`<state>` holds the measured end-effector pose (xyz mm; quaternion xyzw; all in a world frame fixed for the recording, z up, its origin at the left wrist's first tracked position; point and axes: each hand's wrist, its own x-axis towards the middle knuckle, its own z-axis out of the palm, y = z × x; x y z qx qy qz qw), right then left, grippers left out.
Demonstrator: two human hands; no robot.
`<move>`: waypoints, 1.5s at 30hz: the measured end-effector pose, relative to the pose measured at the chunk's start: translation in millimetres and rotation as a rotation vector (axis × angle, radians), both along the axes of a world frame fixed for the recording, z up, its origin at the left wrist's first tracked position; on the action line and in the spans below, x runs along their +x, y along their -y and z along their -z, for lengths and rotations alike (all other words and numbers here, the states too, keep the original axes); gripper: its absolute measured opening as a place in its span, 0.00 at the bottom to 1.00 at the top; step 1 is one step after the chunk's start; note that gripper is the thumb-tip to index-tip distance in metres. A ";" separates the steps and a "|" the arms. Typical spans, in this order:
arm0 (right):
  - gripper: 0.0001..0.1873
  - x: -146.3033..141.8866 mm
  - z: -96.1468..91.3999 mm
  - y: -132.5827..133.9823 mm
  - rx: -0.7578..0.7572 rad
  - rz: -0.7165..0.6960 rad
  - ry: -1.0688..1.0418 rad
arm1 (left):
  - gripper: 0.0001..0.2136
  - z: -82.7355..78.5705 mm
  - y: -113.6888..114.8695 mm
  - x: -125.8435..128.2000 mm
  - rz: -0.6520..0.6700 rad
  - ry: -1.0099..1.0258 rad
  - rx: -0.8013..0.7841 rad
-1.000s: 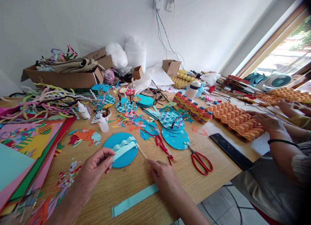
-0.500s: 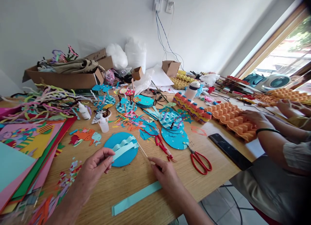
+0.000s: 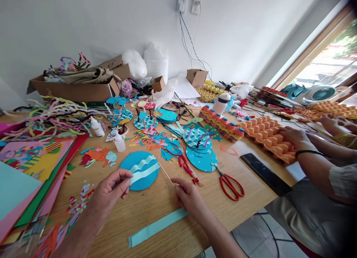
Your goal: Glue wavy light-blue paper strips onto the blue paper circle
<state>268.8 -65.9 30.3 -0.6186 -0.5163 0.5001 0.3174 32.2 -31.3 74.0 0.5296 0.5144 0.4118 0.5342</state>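
Observation:
My left hand (image 3: 115,185) pinches the near end of a light blue paper strip (image 3: 145,172), which stretches across a round blue disc (image 3: 125,163). Behind it, a wavy light blue strip (image 3: 143,162) stands on the same disc. A thin wooden stick (image 3: 166,173) is pinched in my right hand (image 3: 189,198); its tip reaches the far end of the held strip. Flat light blue paper strips (image 3: 156,228) lie on the table below my right hand.
Red-handled scissors (image 3: 231,187) and a black phone-like slab (image 3: 264,174) lie to the right. Glue bottles (image 3: 119,142) stand beyond the disc. Coloured paper sheets (image 3: 16,191) are stacked at left. A co-worker's hand (image 3: 298,137) rests on an orange egg tray (image 3: 264,135).
The held strip has come down flatter toward the disc, showing more blue between it and the wavy strip. Both hands have barely shifted and keep their grips.

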 end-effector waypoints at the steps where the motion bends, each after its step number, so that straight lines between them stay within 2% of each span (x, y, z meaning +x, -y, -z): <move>1: 0.21 -0.5 0.0 -0.6 -0.029 0.015 -0.048 | 0.10 -0.8 0.0 0.4 0.001 0.001 0.001; 5: 0.21 -4.3 0.8 -2.2 -0.062 0.073 -0.124 | 0.10 -4.9 1.1 1.9 0.000 0.002 0.003; 8: 0.21 -3.4 2.3 -1.5 0.010 0.093 -0.065 | 0.10 -6.9 2.1 2.8 -0.007 -0.002 -0.002; 13: 0.18 26.6 -0.2 7.3 0.370 0.134 0.444 | 0.11 -7.2 1.8 4.4 -0.028 0.001 -0.007; 15: 0.18 46.1 -0.5 12.6 0.440 0.180 0.620 | 0.11 -7.0 1.0 4.7 -0.030 -0.002 -0.012; 20: 0.18 81.5 7.0 20.6 0.438 0.172 0.986 | 0.11 -10.6 -0.1 7.1 -0.020 -0.007 -0.007; 24: 0.16 87.5 8.5 20.2 0.415 0.100 1.092 | 0.10 -15.1 0.7 10.2 -0.024 -0.005 -0.003; 27: 0.15 80.3 0.3 17.1 0.489 0.116 1.031 | 0.10 -15.8 0.8 11.2 -0.026 -0.004 -0.003; 29: 0.14 67.5 -7.0 11.5 0.563 0.162 0.888 | 0.10 -14.7 0.2 11.2 -0.026 -0.007 0.001; 31: 0.12 48.5 -12.6 1.4 0.567 0.164 0.682 | 0.10 -12.8 -1.0 10.7 -0.021 -0.014 0.007; 33: 0.12 27.0 -15.0 -12.8 0.529 0.090 0.489 | 0.10 -11.0 -2.4 10.0 -0.014 -0.023 0.013; 35: 0.13 7.9 -15.1 -28.7 0.471 0.013 0.394 | 0.09 -10.2 -3.5 9.6 -0.009 -0.028 0.021; 39: 0.16 -14.1 -14.7 -53.3 0.435 -0.081 0.395 | 0.09 -12.8 -4.1 10.6 -0.003 -0.036 0.034; 45: 0.17 -24.0 -13.7 -66.4 0.414 -0.117 0.426 | 0.11 -18.3 -6.7 13.6 -0.027 -0.029 0.007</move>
